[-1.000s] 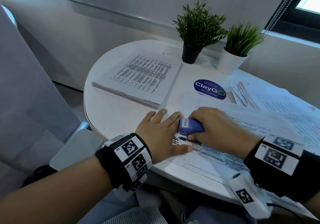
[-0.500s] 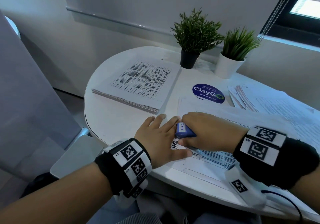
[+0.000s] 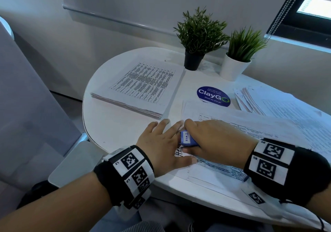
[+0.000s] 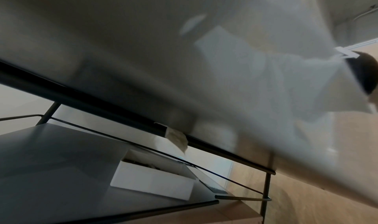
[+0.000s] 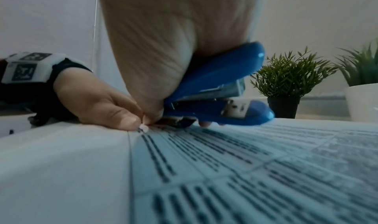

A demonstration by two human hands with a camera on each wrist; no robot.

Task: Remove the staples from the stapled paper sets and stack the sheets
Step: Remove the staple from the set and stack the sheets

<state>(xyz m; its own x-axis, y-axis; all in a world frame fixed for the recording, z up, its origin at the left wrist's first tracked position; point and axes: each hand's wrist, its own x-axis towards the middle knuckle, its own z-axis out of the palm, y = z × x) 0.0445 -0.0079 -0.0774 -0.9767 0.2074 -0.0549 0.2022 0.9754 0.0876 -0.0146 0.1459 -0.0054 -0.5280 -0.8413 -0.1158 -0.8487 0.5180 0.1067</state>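
Note:
A stapled paper set (image 3: 223, 169) printed with tables lies at the table's near edge. My right hand (image 3: 213, 140) grips a small blue stapler (image 3: 187, 139), whose rear end is pressed down on the set's top left corner. In the right wrist view the blue stapler (image 5: 223, 90) tilts up from the printed sheet (image 5: 245, 171), its dark rear tip on the paper beside my left thumb. My left hand (image 3: 164, 144) lies flat, fingers spread, holding that corner down. The staple itself is hidden.
A thick stack of printed sheets (image 3: 143, 86) lies at the back left of the round white table (image 3: 114, 129). More paper sets (image 3: 279, 104) fan out on the right. Two potted plants (image 3: 198, 39) and a blue sticker (image 3: 213, 96) sit behind. Below the table a shelf holds a white box (image 4: 153, 180).
My right hand has turned the stapler and shifted it slightly left toward my left hand's fingers. The left hand stays flat on the corner.

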